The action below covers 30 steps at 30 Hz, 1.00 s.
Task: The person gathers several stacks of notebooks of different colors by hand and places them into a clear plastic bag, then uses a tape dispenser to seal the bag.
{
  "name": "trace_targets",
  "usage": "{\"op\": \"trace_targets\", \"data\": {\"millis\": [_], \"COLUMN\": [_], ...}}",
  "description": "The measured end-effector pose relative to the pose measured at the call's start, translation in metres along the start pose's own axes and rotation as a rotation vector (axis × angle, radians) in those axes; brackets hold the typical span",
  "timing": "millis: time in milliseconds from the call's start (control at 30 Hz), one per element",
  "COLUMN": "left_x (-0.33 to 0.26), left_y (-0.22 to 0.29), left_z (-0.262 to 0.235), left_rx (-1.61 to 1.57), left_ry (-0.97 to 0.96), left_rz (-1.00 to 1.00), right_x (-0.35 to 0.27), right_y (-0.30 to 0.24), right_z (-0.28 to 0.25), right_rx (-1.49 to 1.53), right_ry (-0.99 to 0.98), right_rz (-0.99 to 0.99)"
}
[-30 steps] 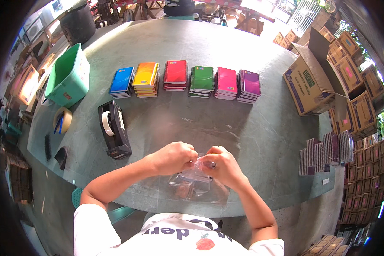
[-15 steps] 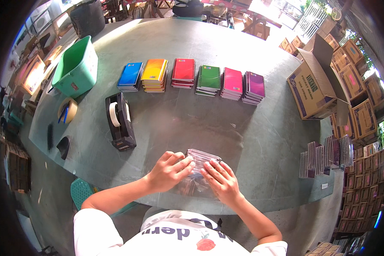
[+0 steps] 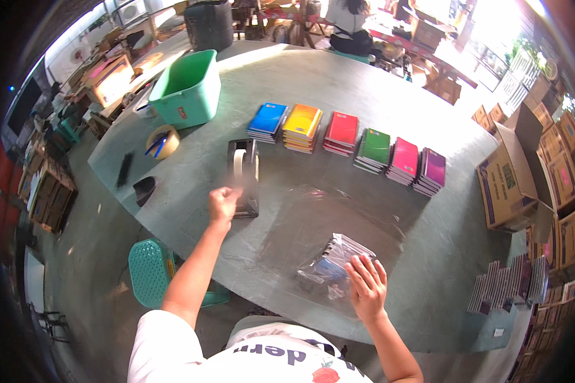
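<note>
Stacks of notebooks sit untouched across the far side of the table, so by my reckoning most of the packing is yet to do: one set is bagged, and the sealing is what is in hand.

Far left, the green plastic bin [image 3: 185, 89] stands open at the table's edge; what I can see of its inside looks empty. Near it lies a loose roll of tape [image 3: 161, 140] with what may be pens resting on it.

The left hand [image 3: 223, 205] is stretched out to the black tape dispenser [image 3: 244, 177], fingers curled and pinched close at its near end; it is blurred, so I cannot tell whether tape is between them.

Beyond, six coloured notebook stacks [image 3: 343, 129] run in a row: blue, yellow, red, green, pink, purple.

Nearer the table's edge, the clear plastic bag [image 3: 334, 265] holds a pack of notebooks. The right hand [image 3: 366, 286] lies flat on it, fingers spread, pressing rather than gripping.

At the right, an open cardboard box [image 3: 511, 180] stands on its side, its inside hidden from here.
</note>
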State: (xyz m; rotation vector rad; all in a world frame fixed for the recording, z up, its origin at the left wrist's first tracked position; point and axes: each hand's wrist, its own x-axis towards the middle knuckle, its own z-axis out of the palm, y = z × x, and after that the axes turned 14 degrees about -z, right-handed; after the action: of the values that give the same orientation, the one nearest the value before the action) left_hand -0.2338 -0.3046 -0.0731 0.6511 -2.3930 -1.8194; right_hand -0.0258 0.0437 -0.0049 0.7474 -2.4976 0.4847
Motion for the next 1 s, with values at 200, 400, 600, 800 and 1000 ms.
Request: {"op": "trace_targets", "data": {"millis": [200, 400, 600, 800, 1000], "left_x": [-0.081, -0.061, -0.144, -0.137, -0.147], "left_y": [0.035, 0.09, 0.17, 0.156, 0.152], "left_z": [-0.001, -0.03, 0.114, 0.14, 0.143], "left_rx": [-0.274, 1.038, 0.538, 0.829, 0.962], "left_ry": [-0.187, -0.37, -1.347, -1.434, -1.3], "left_rz": [-0.342, 0.419, 0.491, 0.436, 0.709], "right_x": [-0.01, -0.008, -0.01, -0.013, -0.015], "right_y": [0.007, 0.004, 0.005, 0.007, 0.007], "right_z": [0.005, 0.008, 0.011, 0.014, 0.025], "right_rx": [-0.05, 0.044, -0.065, -0.004, 0.077], "right_ry": [0.072, 0.115, 0.109, 0.223, 0.385], "right_rz": [0.028, 0.05, 0.03, 0.051, 0.119]}}
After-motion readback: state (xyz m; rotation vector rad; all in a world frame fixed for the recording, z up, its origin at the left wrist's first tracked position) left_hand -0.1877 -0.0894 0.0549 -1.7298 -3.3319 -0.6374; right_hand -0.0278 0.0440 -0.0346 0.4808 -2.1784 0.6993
